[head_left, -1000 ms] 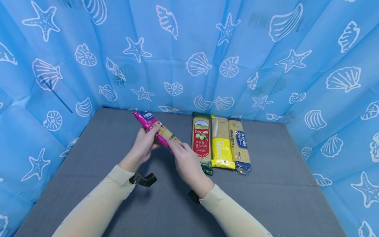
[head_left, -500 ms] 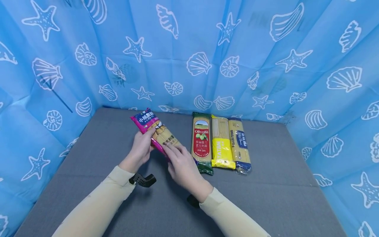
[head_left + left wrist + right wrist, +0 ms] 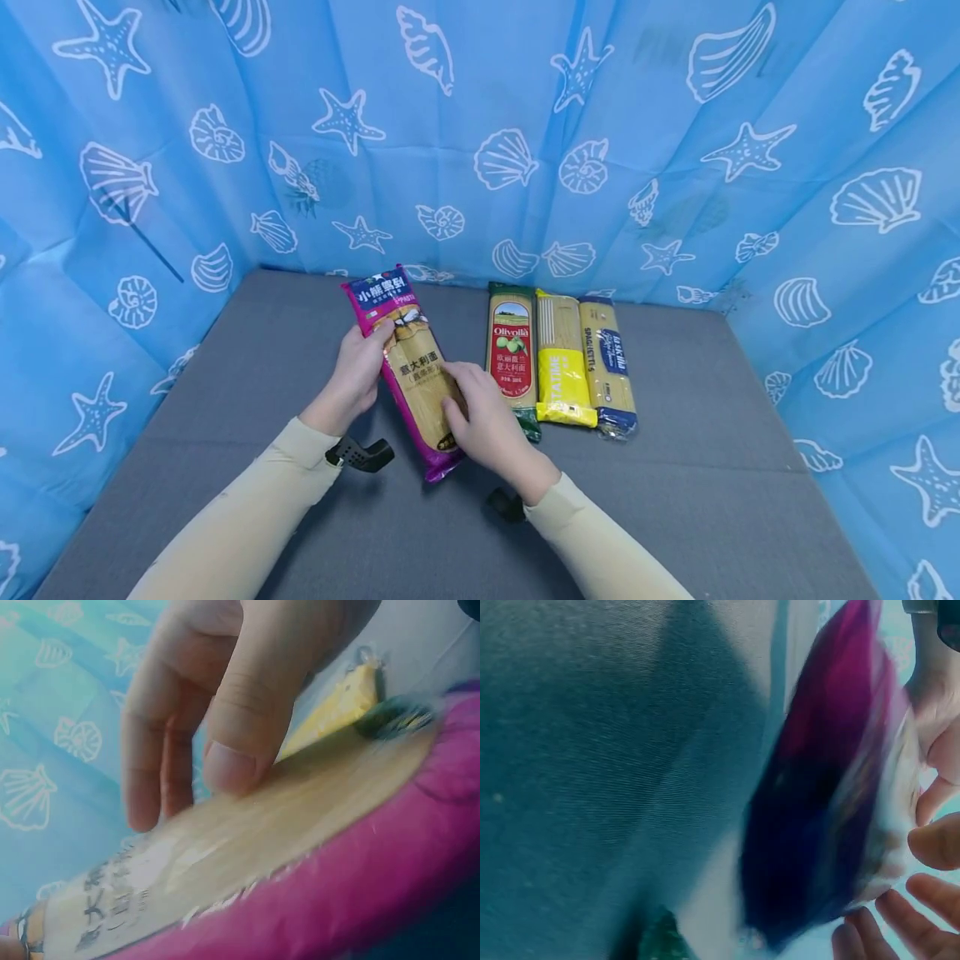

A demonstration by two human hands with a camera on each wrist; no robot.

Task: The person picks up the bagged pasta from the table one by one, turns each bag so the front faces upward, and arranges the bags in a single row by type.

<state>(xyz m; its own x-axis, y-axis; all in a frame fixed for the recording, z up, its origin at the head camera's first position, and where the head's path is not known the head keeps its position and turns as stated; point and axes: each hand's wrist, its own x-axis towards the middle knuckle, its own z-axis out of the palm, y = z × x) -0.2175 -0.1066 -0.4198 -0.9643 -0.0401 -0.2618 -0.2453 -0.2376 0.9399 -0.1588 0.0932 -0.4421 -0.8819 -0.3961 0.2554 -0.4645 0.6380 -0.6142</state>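
Observation:
A pink-edged pack of spaghetti (image 3: 416, 367) with a blue top is held tilted above the table, its printed front up. My left hand (image 3: 356, 371) grips its left edge, thumb on the front and fingers hidden beneath. At the pack's right edge is my right hand (image 3: 487, 417), fingers loosely extended. In the left wrist view the right thumb (image 3: 236, 765) lies at the pack's window, the other fingers hanging beyond the far edge. The right wrist view shows the pack's blurred side (image 3: 817, 787) and fingertips by its edge.
Right of the hands, side by side on the grey table (image 3: 697, 500), lie a green-ended Olivoilà spaghetti pack (image 3: 512, 350), a yellow pasta pack (image 3: 562, 375) and a blue-ended spaghetti pack (image 3: 607, 367). A blue shell-patterned curtain (image 3: 465, 125) encloses the table's back and sides.
The pink-edged pack has turned its front upward and swung to a steeper lengthwise angle, its lower end coming nearer. My right hand has shifted right along its edge; the left hand keeps its grip.

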